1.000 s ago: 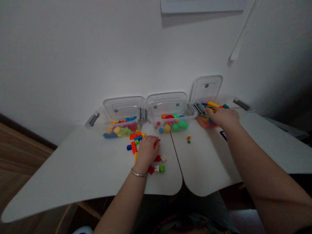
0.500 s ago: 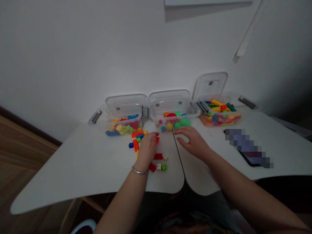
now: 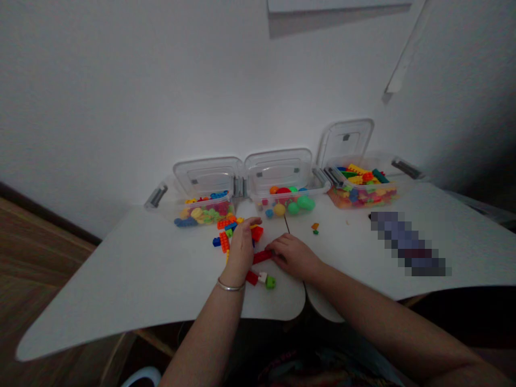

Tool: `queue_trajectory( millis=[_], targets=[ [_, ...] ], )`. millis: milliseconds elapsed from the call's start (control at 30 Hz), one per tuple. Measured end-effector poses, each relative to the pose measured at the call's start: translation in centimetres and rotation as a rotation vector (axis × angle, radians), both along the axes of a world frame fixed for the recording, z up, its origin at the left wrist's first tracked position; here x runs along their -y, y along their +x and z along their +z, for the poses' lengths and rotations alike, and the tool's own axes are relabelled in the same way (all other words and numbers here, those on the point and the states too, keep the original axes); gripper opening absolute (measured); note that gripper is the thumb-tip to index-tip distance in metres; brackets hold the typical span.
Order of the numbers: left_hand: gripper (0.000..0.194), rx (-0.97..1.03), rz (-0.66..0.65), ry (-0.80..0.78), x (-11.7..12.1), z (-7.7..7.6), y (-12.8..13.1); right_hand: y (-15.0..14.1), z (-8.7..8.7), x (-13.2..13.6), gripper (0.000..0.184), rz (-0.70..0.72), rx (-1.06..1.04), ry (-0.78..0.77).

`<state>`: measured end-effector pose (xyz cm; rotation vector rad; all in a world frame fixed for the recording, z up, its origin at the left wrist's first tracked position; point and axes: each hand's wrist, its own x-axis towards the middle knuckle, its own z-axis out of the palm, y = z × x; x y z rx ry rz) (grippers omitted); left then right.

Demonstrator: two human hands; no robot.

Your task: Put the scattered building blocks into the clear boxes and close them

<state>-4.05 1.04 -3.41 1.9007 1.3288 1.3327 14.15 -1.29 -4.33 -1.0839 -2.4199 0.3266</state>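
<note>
A long red brick (image 3: 262, 257) lies flat on the surface (image 3: 141, 274), its end touching the right hand (image 3: 294, 257). Just left of the left hand (image 3: 242, 250) sit loose orange, blue and green bricks (image 3: 224, 235). A small red brick (image 3: 252, 278), white brick (image 3: 263, 277) and green brick (image 3: 270, 282) lie close together below.

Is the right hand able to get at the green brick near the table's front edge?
Probably yes: the right hand is beside the long red brick, and only white tabletop seems to lie between it and the green brick.
</note>
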Motion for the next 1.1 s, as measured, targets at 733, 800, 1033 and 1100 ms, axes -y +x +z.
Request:
queue_trajectory(
  millis=[733, 800, 1033, 1100],
  targets=[
    [0.045, -0.728, -0.449, 0.059, 2.2, 2.7, -1.3, 1.3, -0.8, -1.4, 0.023, -0.279, -0.125, -0.033],
    [0.036, -0.753, -0.429, 0.08, 2.2, 2.7, -1.2, 1.4, -0.7, -1.4, 0.022, -0.302, -0.121, -0.04],
    [0.016, -1.013, -0.059, 0.16, 1.3, 2.1, 0.5, 1.5, -0.8, -1.7, 0.02, -0.36, -0.11, -0.043],
    [0.02, -1.046, 0.057, 0.142, 1.1, 2.0, 0.9, 1.5, -0.8, -1.7, 0.02, -0.373, -0.111, -0.051]
  ],
)
